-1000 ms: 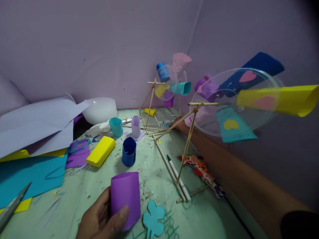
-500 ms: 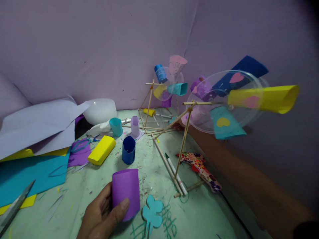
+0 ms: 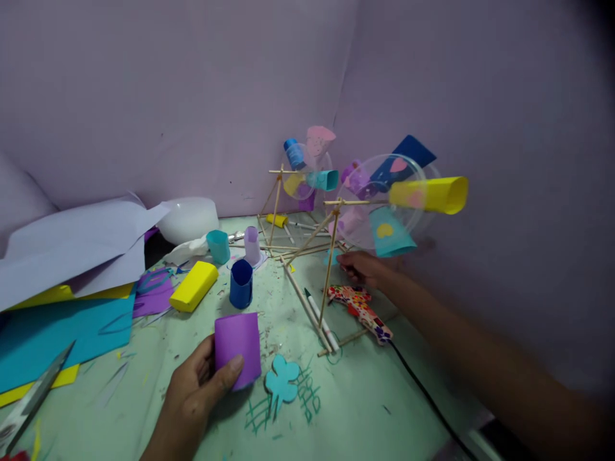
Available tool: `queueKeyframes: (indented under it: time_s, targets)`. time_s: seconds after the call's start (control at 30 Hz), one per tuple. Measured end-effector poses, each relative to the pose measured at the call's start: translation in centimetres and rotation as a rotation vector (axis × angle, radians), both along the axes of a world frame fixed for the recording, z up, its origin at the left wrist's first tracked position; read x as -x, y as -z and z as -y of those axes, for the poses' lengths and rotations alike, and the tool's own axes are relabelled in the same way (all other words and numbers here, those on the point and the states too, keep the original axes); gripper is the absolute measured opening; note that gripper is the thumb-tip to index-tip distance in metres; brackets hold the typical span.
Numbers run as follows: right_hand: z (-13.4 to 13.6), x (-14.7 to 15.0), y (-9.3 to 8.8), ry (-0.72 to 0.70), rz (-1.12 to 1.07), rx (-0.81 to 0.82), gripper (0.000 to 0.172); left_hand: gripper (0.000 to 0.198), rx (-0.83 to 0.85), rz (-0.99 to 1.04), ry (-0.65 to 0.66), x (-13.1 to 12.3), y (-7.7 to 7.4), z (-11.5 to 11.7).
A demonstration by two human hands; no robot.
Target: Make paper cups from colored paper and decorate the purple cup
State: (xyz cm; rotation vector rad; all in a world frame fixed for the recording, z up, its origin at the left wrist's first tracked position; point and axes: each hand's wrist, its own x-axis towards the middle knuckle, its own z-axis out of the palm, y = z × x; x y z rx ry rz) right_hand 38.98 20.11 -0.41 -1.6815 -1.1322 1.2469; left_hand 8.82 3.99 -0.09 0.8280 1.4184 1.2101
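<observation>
My left hand [image 3: 195, 388] is closed around a purple paper cylinder [image 3: 237, 349] near the front of the pale green table [image 3: 375, 410]. My right hand [image 3: 361, 266] reaches across to the right, fingers curled, just above a patterned glue gun [image 3: 360, 308] and below a paper wheel [image 3: 384, 200] of a clear plastic disc with yellow, blue, teal and purple rolled paper pieces, mounted on a wooden stick frame [image 3: 329, 269]. I cannot make out anything in the right hand. A smaller similar paper wheel [image 3: 307, 169] stands behind it.
Loose paper rolls stand mid-table: dark blue [image 3: 240, 283], yellow [image 3: 193, 286], teal [image 3: 218, 246], lilac [image 3: 252, 245]. Paper sheets [image 3: 72, 243] pile at the left, scissors [image 3: 33, 397] at the front left. A teal flower cutout [image 3: 282, 379] lies by my left hand. The glue gun's black cord [image 3: 423, 394] runs right.
My right hand has drawn back from the stick frame's base toward the glue gun. The view has pulled back. My left hand keeps hold of the purple cylinder.
</observation>
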Motion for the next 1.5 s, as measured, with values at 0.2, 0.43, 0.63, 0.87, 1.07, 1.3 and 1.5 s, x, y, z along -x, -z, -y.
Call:
queueKeyframes:
  time_s: [0.2, 0.43, 0.63, 0.87, 1.07, 1.3, 1.5]
  targets:
    - [4.7, 0.0, -2.0, 0.074, -0.103, 0.033, 0.018, 0.063, -0.022, -0.002, 0.014, 0.2, 0.0, 0.1]
    - [13.2, 3.7, -3.5, -0.033, -0.277, -0.038, 0.036, 0.057, -0.008, 0.053, 0.025, 0.6, 0.2, 0.0]
    - [13.5, 11.4, -3.1, -0.187, -0.155, -0.340, 0.022, 0.060, -0.020, 0.141, -0.003, 1.1, 0.2, 0.2]
    - [7.9, 15.1, -2.0, -0.129, -0.123, -0.472, 0.016, 0.062, -0.112, 0.176, -0.107, 1.9, 0.2, 0.3]
    - [9.6, 14.4, -2.6, -0.055, -0.266, -0.532, 0.021, 0.062, -0.088, 0.190, -0.027, 1.9, 0.7, 0.4]
    - [13.3, 15.4, -1.9, -0.064, -0.714, -0.065, 0.032, 0.063, -0.130, 0.242, 0.079, 0.9, 1.3, 0.3]
    - [15.1, 17.5, -0.3, 0.028, -0.830, 0.091, 0.039, 0.066, -0.195, 0.111, 0.065, 0.7, 3.0, -0.4]
